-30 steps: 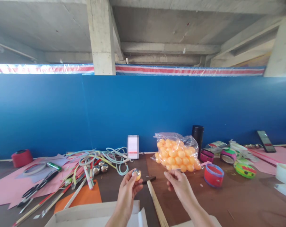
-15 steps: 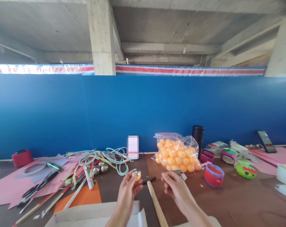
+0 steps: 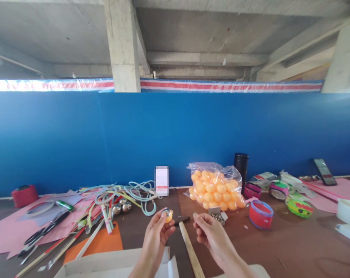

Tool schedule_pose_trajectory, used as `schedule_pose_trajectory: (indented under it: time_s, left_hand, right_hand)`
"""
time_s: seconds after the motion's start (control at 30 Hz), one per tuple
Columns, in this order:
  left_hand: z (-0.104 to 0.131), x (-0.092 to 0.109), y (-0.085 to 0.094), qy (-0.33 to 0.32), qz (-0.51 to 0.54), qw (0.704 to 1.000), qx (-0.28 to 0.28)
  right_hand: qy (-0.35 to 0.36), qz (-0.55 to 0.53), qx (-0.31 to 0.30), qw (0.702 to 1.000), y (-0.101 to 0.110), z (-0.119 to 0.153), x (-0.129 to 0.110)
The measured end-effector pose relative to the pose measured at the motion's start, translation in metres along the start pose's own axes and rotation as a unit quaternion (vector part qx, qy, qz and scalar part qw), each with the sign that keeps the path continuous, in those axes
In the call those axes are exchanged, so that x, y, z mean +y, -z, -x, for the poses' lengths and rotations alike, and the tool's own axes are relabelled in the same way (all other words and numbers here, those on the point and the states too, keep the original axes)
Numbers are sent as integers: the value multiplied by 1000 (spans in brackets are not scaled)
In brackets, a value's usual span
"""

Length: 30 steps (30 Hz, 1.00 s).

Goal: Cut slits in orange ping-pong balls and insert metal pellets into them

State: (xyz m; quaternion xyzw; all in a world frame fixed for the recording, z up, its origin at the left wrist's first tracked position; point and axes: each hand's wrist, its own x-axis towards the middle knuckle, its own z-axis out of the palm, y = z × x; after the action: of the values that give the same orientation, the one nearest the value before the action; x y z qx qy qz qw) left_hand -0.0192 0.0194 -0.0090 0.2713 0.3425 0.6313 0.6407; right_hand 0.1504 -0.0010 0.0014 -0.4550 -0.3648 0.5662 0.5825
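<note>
Across the brown table: clear bag, bulging with orange balls; its mouth, if unsealed, could let some out at a nudge. Hammer, lying between the hands; a low sweep could catch its handle. Left hand, closed on a ball. Right hand, apart from it, fingers curled; whether anything is pinched cannot be told. Small open box, metallic bits, just beyond the right hand; a knock could spill it. Ball, silver and orange, left fingertips; could roll off if the pinch loosens.
</note>
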Motion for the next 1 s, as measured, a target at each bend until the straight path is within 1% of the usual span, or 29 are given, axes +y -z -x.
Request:
schedule_pose_trajectory:
  time_s: [0.3, 0.47, 0.7, 0.87, 1.0]
  left_hand:
    - [4, 4, -3, 17, 21, 1000, -8]
    - [8, 7, -7, 20, 30, 999, -16]
    - [14, 5, -7, 39, 16, 996, -77]
    - [18, 4, -10, 63, 1, 990, -127]
    - [20, 5, -11, 77, -11, 986, -145]
  right_hand:
    - [-15, -18, -39, 999, -3, 9, -6]
    - [-7, -19, -65, 998, -6, 9, -3]
    - [-3, -40, -116, 992, -12, 12, 5]
    - [-1, -67, -122, 990, -16, 14, 5]
    - [4, -81, -123, 989, -18, 14, 4]
